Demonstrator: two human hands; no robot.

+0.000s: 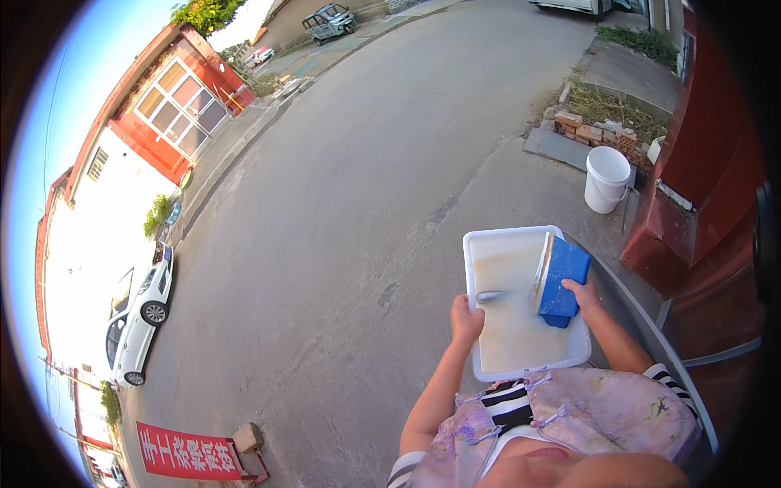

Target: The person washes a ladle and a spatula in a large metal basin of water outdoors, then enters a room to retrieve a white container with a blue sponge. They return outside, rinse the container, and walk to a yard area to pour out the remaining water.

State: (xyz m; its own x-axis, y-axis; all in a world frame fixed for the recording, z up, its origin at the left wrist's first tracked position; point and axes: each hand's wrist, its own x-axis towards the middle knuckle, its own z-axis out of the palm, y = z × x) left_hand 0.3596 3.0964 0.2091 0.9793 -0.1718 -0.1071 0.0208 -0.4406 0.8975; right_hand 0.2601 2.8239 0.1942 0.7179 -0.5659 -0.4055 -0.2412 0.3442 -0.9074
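A shallow white rectangular tray [533,376] is in front of my body, with a cream-coloured layer [521,342] spread over its inside. My left hand [466,322] is closed on the tray's left rim. Near that hand, a small silvery object [490,296], perhaps part of a spoon, lies inside the tray; I cannot make out its exact shape. Over the tray's right side, my right hand [584,297] grips a wide blue scraper [565,275]. Its pale, smeared edge faces left across the tray.
At the right stand a white bucket [607,175], loose bricks [590,132] and a dark red wall [691,187]. A curved metal edge [663,350] runs beside my right arm. Grey paving [325,244] stretches left to a parked white car [140,317] and a red sign [187,453].
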